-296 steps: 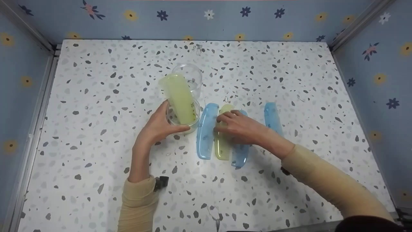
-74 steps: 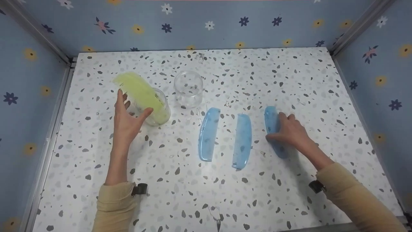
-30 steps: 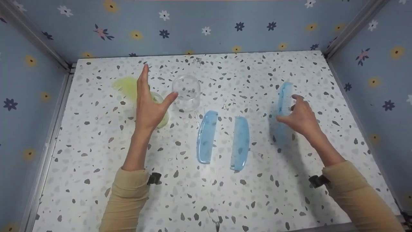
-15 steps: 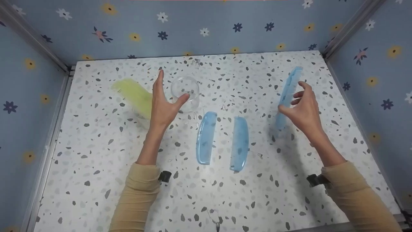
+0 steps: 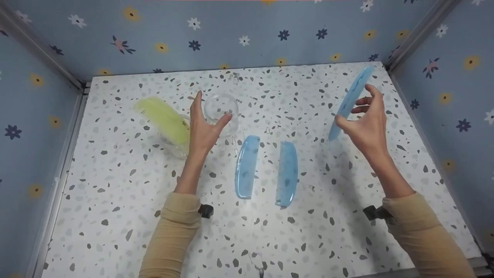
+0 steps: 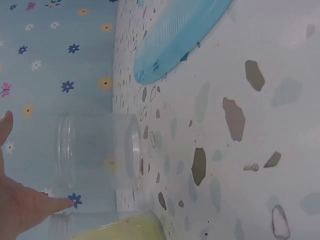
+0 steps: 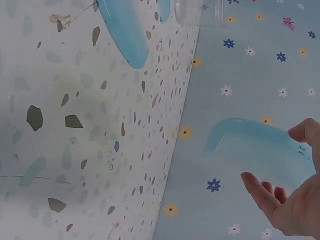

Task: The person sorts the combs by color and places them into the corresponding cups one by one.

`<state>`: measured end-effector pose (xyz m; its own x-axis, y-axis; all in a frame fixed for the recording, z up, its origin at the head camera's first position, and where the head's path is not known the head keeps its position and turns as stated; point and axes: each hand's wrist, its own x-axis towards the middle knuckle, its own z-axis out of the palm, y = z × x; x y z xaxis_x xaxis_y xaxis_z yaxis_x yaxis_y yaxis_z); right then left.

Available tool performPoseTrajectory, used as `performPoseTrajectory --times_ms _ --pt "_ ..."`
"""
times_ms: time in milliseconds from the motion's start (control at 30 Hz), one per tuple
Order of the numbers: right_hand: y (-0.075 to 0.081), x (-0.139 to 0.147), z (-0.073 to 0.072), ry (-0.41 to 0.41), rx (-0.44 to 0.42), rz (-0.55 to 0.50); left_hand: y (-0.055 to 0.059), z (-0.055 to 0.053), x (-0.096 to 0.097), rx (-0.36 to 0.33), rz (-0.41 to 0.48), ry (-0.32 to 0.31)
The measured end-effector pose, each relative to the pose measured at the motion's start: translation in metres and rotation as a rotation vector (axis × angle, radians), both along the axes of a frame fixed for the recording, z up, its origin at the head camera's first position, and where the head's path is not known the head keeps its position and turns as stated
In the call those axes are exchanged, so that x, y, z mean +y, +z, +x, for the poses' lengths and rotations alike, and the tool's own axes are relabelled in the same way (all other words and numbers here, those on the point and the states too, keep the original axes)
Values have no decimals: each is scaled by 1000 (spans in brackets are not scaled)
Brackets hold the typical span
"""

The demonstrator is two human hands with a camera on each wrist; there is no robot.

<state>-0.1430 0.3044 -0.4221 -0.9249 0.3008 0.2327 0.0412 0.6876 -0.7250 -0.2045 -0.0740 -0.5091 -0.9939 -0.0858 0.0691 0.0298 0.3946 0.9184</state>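
My right hand [image 5: 370, 123] pinches a blue comb [image 5: 349, 102] between thumb and fingers, raised above the table at the right and tilted. The same comb [image 7: 250, 140] shows against the wall in the right wrist view. My left hand [image 5: 202, 133] is held with thumb and fingers spread, holding nothing, close in front of a clear jar [image 5: 231, 129] with no comb in it. Left of that hand, yellow-green combing [image 5: 162, 117] leans out of a second clear jar [image 5: 171, 148], which the hand partly hides. Two more blue combs, one left [image 5: 247, 168] and one right [image 5: 287, 175], lie on the table.
The white speckled table [image 5: 247, 235] is enclosed by blue flowered walls [image 5: 251, 23] at the back and both sides. In the left wrist view the jar [image 6: 95, 150] stands upright beside the jar with yellow-green contents [image 6: 125, 230].
My right hand has lifted the right-hand blue comb and turned it upward. My left hand has moved right from the filled jar towards the other jar. Earlier, a yellow-green comb left the table's middle.
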Motion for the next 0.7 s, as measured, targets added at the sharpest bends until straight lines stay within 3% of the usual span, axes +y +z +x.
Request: performPoseTrajectory --times_ms 300,700 --pt "10 -7 -2 8 65 -45 -15 -7 8 -41 41 17" --pt "27 -21 -8 13 102 -90 -30 -14 11 -166 52 46"
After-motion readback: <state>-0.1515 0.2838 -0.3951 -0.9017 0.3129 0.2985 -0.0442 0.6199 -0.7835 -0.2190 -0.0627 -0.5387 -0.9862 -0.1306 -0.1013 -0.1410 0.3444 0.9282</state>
